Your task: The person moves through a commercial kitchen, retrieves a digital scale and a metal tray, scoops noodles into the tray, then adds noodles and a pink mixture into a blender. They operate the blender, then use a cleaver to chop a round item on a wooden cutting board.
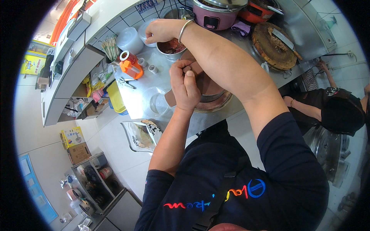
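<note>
My left hand point(185, 85) is closed around a small brown part, seemingly the knob of a lid, on a brown pot point(209, 83). The pot has a squared side handle point(170, 98) and rests on a round brown base point(214, 107). Across it stretches my right arm, hiding much of the pot's far side. My right hand point(164, 31), with a bangle at its wrist, hangs over a translucent tub point(147, 31), beside a metal bowl of dark red sauce point(172, 46). Its fingertips point down, and whether they hold anything is hidden.
On the steel counter point(136, 101) stand an orange-handled container point(131, 68), a cup of wrapped sticks point(110, 50) and a clear lid point(156, 101). A purple cooker point(215, 17) and a chopping block point(273, 47) with a cleaver point(284, 40) lie beyond. Another person point(332, 105) is at right.
</note>
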A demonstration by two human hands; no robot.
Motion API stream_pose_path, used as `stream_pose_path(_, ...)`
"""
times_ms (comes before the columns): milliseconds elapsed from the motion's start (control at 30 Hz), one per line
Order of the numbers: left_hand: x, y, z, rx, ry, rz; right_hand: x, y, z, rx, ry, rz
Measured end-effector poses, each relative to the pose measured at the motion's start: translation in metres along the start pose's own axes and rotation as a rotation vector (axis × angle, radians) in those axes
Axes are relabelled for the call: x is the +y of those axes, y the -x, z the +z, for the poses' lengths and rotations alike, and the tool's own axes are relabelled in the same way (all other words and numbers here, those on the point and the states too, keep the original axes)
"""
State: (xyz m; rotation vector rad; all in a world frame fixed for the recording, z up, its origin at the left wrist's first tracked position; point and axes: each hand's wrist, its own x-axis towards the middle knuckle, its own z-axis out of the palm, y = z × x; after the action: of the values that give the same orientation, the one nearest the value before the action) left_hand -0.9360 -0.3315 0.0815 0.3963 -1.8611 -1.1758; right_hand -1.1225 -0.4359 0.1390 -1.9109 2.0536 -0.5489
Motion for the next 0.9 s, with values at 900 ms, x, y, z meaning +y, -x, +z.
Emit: stream_pose_path(900,-0.0011,-0.0001,-0.0004,-0.004,-0.004,0.017,0.0013,-0.0031,0.0018,-0.007,0.003,0.004)
